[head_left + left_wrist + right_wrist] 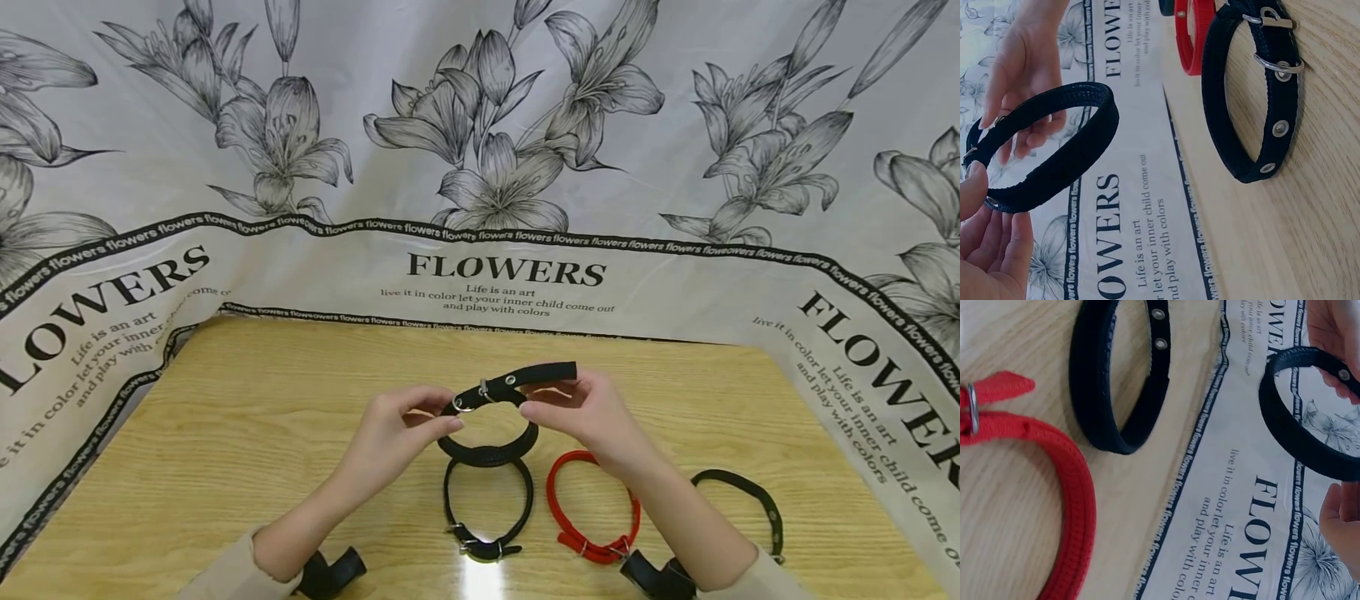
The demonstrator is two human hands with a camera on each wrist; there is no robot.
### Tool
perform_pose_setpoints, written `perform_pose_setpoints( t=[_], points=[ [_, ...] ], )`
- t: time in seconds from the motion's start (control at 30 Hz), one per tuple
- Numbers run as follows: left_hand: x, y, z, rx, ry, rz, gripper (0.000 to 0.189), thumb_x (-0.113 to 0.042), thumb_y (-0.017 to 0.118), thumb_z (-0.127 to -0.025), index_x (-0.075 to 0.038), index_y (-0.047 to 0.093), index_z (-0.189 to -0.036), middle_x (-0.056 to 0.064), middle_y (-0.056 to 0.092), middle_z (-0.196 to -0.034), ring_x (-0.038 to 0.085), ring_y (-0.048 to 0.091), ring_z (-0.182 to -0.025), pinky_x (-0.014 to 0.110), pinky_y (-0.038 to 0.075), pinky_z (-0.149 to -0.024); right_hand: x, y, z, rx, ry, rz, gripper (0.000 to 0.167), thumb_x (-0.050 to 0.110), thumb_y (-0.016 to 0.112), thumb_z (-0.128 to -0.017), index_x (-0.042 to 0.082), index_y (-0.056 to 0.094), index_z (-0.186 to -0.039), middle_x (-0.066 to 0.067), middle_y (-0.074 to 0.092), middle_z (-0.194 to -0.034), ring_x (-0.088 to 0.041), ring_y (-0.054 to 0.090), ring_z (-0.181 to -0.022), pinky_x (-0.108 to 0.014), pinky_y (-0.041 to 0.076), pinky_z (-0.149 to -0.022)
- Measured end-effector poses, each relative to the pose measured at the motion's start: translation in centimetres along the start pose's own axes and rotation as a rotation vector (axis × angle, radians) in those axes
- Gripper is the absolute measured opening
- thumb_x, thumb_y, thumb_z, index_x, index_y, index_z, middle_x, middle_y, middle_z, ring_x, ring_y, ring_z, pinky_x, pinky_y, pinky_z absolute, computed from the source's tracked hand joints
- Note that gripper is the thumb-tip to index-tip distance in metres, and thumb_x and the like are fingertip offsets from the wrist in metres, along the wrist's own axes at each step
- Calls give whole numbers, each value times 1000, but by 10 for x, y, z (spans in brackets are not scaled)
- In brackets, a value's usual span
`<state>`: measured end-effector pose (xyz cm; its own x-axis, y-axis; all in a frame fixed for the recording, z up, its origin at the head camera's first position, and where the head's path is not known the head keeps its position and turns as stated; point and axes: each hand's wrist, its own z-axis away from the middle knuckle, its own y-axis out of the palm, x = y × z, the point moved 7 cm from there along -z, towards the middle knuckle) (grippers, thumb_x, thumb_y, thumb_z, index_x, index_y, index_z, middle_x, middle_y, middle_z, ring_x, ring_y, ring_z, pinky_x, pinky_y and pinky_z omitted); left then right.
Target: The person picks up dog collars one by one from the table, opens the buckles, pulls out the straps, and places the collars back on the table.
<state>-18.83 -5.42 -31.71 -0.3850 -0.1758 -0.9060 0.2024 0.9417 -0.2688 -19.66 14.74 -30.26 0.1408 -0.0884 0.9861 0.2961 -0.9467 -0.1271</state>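
A black collar (487, 456), buckled into a loop, is held up above the table between both hands. My left hand (390, 433) pinches it between thumb and fingers beside the metal D-ring. On the other side, my right hand (592, 408) grips the collar near its loose strap end, which points right past the buckle and an eyelet. In the left wrist view the raised loop (1079, 150) shows its smooth outer band. The right wrist view has part of that loop (1282, 419) at its right edge.
Below the hands, a second black collar (530, 500) lies buckled on the wooden table (300, 375). Right of it is a red collar (592, 550), then another dark collar (772, 508) partly behind the right forearm. A flower-printed cloth (495, 275) borders the table.
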Motion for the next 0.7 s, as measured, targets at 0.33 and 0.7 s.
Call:
perform_pose_setpoints(
  t=[0.33, 0.7],
  points=[
    [0, 1, -3, 8, -6, 10, 22, -7, 73, -80, 0, 68, -100, 8, 65, -88, 15, 63, -78, 26, 55, -67, -9, 7, -4, -59, 32, 88, 32, 9, 72, -80, -8, 63, -105, -5, 65, -91, -17, 60, -82, -29, 49, -71],
    [3, -1, -2, -28, -39, 17, 20, -7, 73, -80, -2, 69, -99, 7, 64, -88, 15, 63, -80, 25, 54, -67, -11, 1, -3, -123, 45, 9, 16, 5, 71, -80, 7, 70, -97, -1, 66, -90, -15, 61, -87, -30, 50, -78]
  ],
)
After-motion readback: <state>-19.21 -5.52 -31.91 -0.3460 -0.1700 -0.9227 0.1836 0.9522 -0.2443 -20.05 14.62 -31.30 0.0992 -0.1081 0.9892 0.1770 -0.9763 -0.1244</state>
